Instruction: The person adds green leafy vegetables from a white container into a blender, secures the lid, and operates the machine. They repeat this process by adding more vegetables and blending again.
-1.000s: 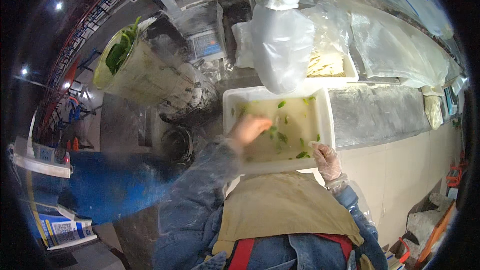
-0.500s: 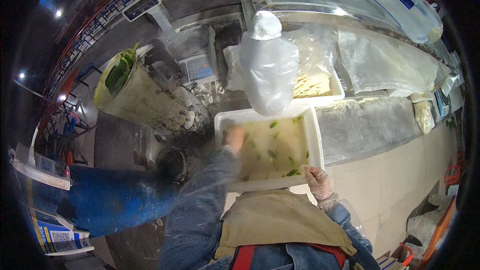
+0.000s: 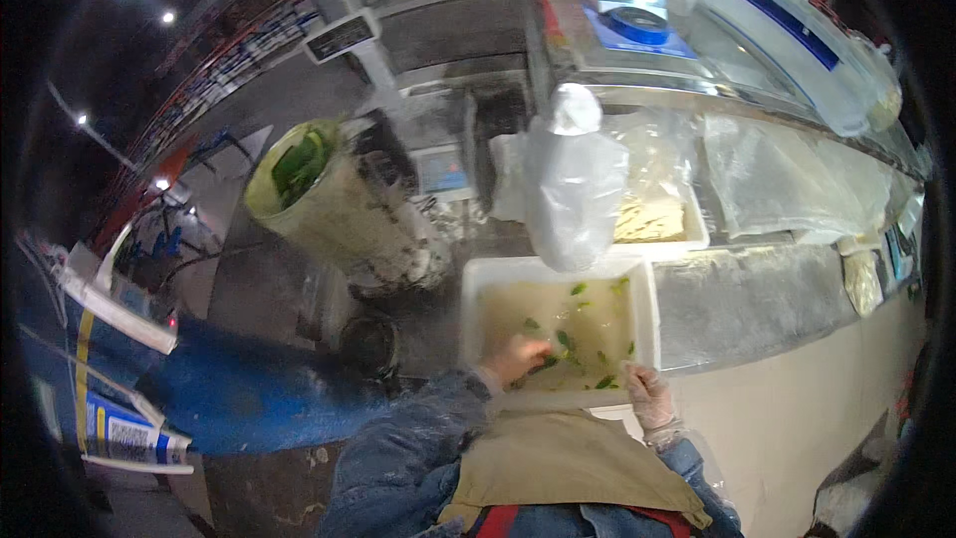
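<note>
A white rectangular tub (image 3: 649, 314) of cloudy liquid stands in front of me, with several green pieces (image 3: 566, 341) floating in it. My left hand (image 3: 518, 357), bare and in a blue denim sleeve, is at the liquid's surface near the tub's near-left part. Its fingers are drawn together beside a dark green piece, and what they hold, if anything, is hidden. In a clear plastic glove, my right hand (image 3: 649, 399) is closed on the tub's near-right corner.
A tall object wrapped in clear plastic (image 3: 578, 189) stands behind the tub, near a white tray (image 3: 697, 229) of pale strips. At left are a tall bin (image 3: 349, 224) with green leaves, a scale (image 3: 443, 174) and a blue surface (image 3: 269, 384). A grey counter (image 3: 757, 299) lies at right.
My left hand has moved from the tub's far left side toward me and to the right, near the green pieces. My right hand stays at the corner. The whole view has shifted.
</note>
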`<state>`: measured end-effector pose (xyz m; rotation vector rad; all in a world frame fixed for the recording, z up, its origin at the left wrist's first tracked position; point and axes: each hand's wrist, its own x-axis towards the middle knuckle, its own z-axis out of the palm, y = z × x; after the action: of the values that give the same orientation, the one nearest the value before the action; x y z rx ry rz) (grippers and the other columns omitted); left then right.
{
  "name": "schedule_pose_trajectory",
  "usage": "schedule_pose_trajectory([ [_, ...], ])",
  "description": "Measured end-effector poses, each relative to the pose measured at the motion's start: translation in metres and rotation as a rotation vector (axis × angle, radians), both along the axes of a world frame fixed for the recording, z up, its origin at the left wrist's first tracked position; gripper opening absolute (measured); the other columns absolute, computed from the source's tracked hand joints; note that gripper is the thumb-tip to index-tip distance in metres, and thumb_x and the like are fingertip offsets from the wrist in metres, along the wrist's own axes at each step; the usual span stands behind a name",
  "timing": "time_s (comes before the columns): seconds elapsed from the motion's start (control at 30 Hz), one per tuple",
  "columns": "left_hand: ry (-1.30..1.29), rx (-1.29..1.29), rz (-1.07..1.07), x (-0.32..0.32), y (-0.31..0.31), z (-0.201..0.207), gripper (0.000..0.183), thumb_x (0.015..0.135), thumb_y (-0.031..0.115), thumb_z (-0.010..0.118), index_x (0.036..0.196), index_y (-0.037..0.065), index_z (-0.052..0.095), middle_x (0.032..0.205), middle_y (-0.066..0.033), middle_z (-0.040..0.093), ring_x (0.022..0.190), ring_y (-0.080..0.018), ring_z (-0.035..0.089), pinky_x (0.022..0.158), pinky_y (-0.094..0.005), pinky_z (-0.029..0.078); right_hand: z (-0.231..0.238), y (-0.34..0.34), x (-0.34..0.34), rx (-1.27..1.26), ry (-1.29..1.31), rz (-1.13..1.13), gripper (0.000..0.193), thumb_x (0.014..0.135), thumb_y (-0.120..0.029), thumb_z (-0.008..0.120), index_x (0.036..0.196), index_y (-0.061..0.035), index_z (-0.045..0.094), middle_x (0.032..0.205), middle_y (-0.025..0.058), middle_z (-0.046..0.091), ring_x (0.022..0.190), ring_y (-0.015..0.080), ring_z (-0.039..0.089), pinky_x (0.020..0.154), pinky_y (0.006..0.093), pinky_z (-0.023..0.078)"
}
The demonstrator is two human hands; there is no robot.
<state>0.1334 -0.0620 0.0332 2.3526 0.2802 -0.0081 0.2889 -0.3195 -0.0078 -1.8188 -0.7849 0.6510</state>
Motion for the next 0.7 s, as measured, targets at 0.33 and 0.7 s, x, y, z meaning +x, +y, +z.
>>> schedule_pose_trajectory([
  [0.33,-0.824,0.659,0.786,-0.103,0.123,0.311,0.017,0.077,0.009,0.068,0.094,0.006,0.066,0.087,-0.0053,0.067,0.070,-0.0078,0.058,0.062,-0.0217,0.047,0.012,0.031,-0.009,-0.003,0.171,0.043,0.017,0.091,-0.018,0.055,0.100,-0.0051,0.064,0.073,-0.0037,0.055,0.069,0.0042,0.047,0.062,0.0197,0.040],
  [0.7,-0.266,0.818,0.971,-0.112,0.192,0.308,0.023,0.079,0.032,0.063,0.086,0.011,0.068,0.074,-0.0103,0.065,0.071,-0.0288,0.062,0.065,-0.0374,0.047,-0.003,0.016,-0.004,-0.021,0.064,-0.002,0.010,0.090,-0.015,0.057,0.090,-0.0064,0.061,0.071,0.0018,0.054,0.062,0.0087,0.047,0.060,0.0230,0.042],
])
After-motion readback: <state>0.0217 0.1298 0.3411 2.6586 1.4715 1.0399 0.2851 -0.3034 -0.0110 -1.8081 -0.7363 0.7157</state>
